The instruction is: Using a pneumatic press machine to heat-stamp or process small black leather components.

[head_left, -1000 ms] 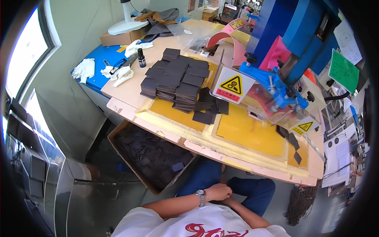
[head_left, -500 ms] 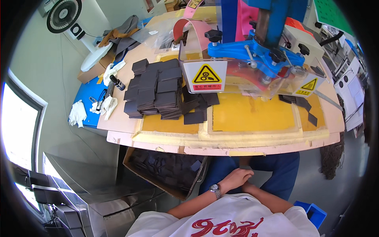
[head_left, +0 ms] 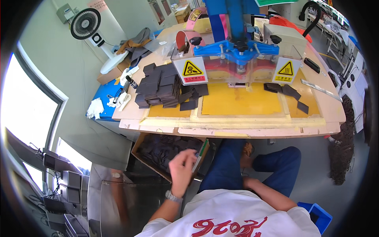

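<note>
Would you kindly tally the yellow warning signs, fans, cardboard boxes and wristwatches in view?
Yellow warning signs: 2
Fan: 1
Cardboard box: 1
Wristwatch: 1
Total: 5

Beyond the left hand [head_left: 182, 168], the cardboard box [head_left: 139, 149] holds matt dark pieces [head_left: 162, 149]; above, the worktable [head_left: 252, 128] looks rough, yellowed wood.

left hand [head_left: 182, 168]: motion-blurred, grip unclear | right hand [head_left: 249, 182]: fingers hidden behind knee | cardboard box [head_left: 139, 147]: partly under table
</note>
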The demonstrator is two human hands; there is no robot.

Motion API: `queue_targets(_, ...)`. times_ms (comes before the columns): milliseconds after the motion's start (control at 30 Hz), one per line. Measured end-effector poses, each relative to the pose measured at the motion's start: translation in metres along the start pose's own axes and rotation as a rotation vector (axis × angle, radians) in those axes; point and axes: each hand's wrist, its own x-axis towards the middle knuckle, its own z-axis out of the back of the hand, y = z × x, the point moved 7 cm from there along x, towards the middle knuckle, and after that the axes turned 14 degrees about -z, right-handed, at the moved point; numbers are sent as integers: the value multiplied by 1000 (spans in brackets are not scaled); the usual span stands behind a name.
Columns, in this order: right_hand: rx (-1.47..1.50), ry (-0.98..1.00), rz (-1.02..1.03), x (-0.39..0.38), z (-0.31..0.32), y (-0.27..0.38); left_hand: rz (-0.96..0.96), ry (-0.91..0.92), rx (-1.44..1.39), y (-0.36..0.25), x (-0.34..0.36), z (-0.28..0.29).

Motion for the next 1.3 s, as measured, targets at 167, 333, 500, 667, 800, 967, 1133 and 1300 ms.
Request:
queue_targets(167, -176, -69, 12, 51, -15, -27, -142, 390, 646, 77, 14, 10)
queue_targets(333, -349, -229, 221, 67, -11, -21, -185, 625, 986, 136, -10, -18)
queue_targets(500, -405, -332, 355, 62, 6, -12, -230, 603, 959, 163, -5, -16)
queue_targets(667, -278, -368, 395, 44, 15, -5, 52, 649, 773, 175, -16, -5)
queue_targets(800, -254, -292, 282, 38, 17, -6, -188, 549, 884, 147, -14, -15)
queue_targets(967, -207, -265, 189, 31, 21, -8, -128, 634, 1051, 160, -9, -23)
queue_targets(1133, -233, -260, 201, 37, 24, -3, -123, 613, 879, 160, -4, -11)
queue_targets(1300, -262, -241, 241, 57, 17, -4, -119, 571, 803, 142, 6, 0)
